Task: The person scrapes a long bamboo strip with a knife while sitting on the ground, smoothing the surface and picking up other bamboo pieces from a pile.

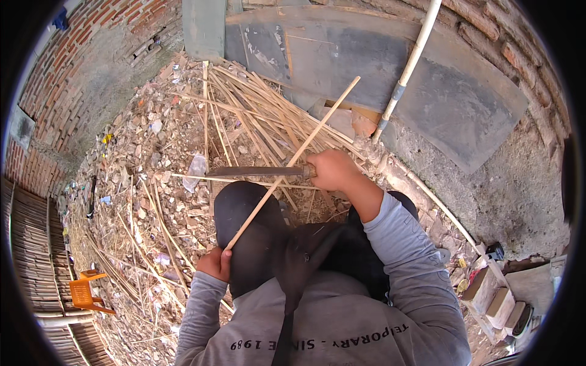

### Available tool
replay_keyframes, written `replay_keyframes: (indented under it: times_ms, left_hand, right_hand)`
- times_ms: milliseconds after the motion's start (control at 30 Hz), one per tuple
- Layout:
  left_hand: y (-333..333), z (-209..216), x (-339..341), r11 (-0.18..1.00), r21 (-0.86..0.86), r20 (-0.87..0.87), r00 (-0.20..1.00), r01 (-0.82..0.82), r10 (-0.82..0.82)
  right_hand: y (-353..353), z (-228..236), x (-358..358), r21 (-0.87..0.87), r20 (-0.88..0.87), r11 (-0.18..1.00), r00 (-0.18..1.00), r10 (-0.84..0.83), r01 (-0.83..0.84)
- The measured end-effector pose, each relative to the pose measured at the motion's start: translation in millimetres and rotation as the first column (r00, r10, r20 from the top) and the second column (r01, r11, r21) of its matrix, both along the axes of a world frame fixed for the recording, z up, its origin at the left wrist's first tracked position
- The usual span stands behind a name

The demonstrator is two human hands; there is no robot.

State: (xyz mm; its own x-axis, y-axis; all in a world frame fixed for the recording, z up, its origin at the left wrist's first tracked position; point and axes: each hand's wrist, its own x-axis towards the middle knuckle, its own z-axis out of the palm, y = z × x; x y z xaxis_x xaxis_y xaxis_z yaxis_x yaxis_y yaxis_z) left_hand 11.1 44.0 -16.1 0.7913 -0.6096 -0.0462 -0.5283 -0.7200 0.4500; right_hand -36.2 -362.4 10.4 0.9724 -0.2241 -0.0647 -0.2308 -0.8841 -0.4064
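Observation:
My left hand (pixel 213 263) is closed round the lower end of a long, pale bamboo strip (pixel 322 124), beside my left knee. The strip slants up and away to the right, passing over my dark-trousered leg. In my right hand (pixel 336 171) is the wooden handle of a machete (pixel 253 171), its dark blade pointing left. Blade and strip cross just left of my right fist; I cannot tell whether they touch. Beyond them, a pile of split bamboo strips (pixel 247 113) lies on the ground.
Rubble and litter (pixel 162 146) cover the ground, with more loose strips at left. A bamboo pole (pixel 408 76) leans by grey sheets (pixel 366 46) against the brick wall. An orange plastic chair (pixel 84 293) stands far left; wooden blocks (pixel 488 293) lie at right.

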Motion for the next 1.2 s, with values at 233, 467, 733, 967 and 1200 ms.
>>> replay_keyframes:
  times_ms: [233,467,733,967,1200]
  left_hand:
    - [-1,15,12,1.000,0.008,-0.137,0.991,0.011,-0.009]
    - [-3,-3,2,0.997,0.083,0.081,0.997,0.000,-0.006]
    - [-5,2,2,0.997,0.083,0.069,0.998,-0.007,0.002]
    - [-11,-6,-5,0.989,0.134,0.134,0.990,-0.061,0.043]
    - [0,4,6,0.983,0.181,0.060,0.998,-0.009,-0.002]
  right_hand:
    - [-42,-30,9,0.186,0.081,0.946,0.955,-0.284,0.266]
    - [3,11,-2,-0.001,-0.023,1.000,1.000,-0.003,0.003]
    - [-5,3,0,0.049,0.021,0.997,0.998,-0.058,0.057]
    - [-29,-24,2,0.202,-0.057,0.972,0.992,-0.112,0.121]
    - [2,-2,-4,0.016,-0.005,1.000,1.000,0.015,-0.015]
